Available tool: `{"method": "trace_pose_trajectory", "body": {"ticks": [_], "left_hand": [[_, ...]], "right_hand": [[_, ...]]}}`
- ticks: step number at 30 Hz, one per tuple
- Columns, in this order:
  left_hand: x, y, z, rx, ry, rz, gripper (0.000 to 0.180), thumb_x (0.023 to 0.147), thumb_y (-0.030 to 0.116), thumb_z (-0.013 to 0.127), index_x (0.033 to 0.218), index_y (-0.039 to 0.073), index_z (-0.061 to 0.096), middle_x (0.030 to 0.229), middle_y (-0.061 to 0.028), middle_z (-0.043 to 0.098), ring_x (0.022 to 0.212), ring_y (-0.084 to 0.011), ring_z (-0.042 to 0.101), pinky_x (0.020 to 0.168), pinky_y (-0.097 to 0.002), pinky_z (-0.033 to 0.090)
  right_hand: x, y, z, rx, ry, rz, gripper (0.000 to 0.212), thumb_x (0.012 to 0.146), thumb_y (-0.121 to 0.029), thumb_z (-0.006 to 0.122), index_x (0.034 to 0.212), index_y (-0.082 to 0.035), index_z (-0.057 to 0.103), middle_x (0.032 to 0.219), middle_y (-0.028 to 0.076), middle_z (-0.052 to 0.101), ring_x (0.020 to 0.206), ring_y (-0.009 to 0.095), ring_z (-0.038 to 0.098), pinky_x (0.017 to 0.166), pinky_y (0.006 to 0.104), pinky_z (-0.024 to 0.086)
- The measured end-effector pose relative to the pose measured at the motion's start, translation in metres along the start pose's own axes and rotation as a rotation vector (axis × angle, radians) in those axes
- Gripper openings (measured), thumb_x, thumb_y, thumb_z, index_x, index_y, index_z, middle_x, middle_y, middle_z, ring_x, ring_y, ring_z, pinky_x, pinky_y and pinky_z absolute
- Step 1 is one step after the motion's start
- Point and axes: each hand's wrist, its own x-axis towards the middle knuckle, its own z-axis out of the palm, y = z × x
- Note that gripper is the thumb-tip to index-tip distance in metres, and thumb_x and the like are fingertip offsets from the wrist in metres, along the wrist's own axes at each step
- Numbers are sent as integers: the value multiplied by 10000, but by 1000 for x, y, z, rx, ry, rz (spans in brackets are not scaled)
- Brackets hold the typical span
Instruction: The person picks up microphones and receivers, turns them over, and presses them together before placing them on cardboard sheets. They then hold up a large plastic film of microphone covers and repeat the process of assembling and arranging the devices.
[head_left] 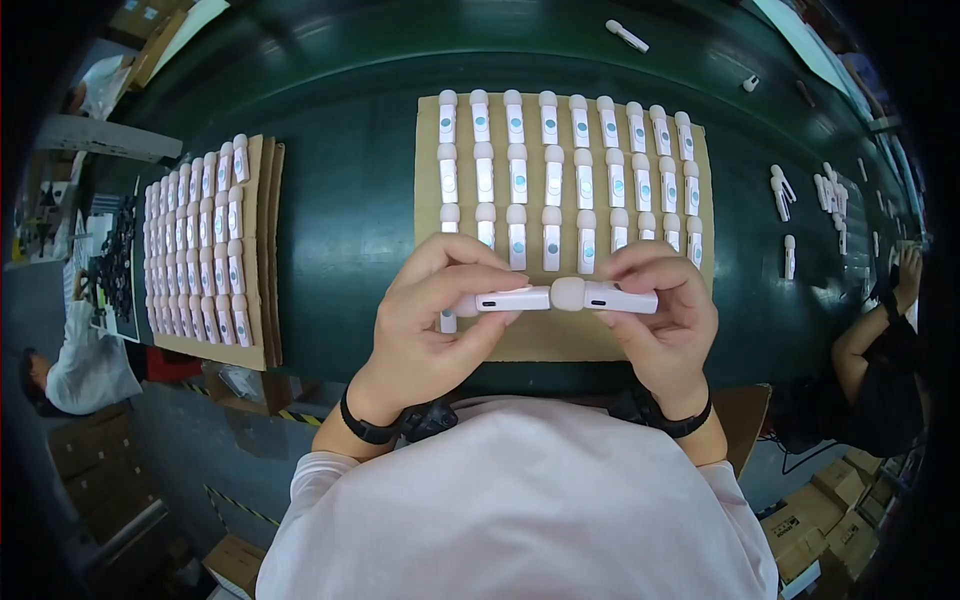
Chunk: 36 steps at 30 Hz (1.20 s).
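Note:
My left hand (425,320) pinches a small white wand-shaped device (522,299) with a rounded pale head, its side slot facing me. In my right hand (668,325) a second device of the same kind (628,300) is held between thumb and fingers. Both lie level, end to end, the right one's head against or very near the left one's base. Below them is a cardboard sheet (530,347) bearing rows of matching devices (517,180), heads away from me, many with a round bluish spot. One more device (448,321) is partly hidden behind my left hand.
Left on the green table (345,200), stacked cardboard sheets (268,250) carry more devices. Loose devices lie at the far edge (628,36) and right (790,258). Another person's hand (907,275) is at the right; a person in white (95,355) is at the left.

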Motion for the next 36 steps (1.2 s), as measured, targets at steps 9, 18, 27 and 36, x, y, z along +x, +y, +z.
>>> {"method": "trace_pose_trajectory", "body": {"ticks": [9, 18, 27, 36], "left_hand": [[-4, -8, 12, -53, -20, 45, 235, 721, -71, 644, 942, 5, 623, 978, -107, 624, 927, -213, 595, 830, -309, 457], [-26, -11, 7, 145, -52, 112, 281, 708, -40, 678, 978, 9, 619, 952, -123, 636, 881, -253, 625, 746, -328, 493], [-52, -23, 2, 557, -21, 240, 301, 650, 3, 724, 936, 5, 631, 912, -137, 638, 764, -306, 637, 675, -345, 515], [-51, -28, 8, 799, -94, 429, 182, 684, 66, 685, 857, 34, 638, 940, -118, 640, 876, -263, 633, 759, -369, 530]], "right_hand": [[-4, -10, 6, -426, -39, -73, 379, 726, 74, 664, 1091, -6, 602, 945, 124, 605, 844, 243, 593, 703, 323, 475], [-11, 8, 26, -457, -146, -71, 342, 728, 26, 695, 1051, -40, 604, 913, 98, 626, 802, 262, 599, 669, 340, 485], [-26, 27, 37, -598, -196, -78, 305, 731, -11, 711, 1007, -40, 583, 943, 98, 623, 815, 270, 611, 672, 355, 501], [-30, 28, 43, -868, -362, -188, 222, 712, -48, 678, 922, -52, 607, 1006, 95, 597, 874, 284, 585, 729, 386, 486]]}}
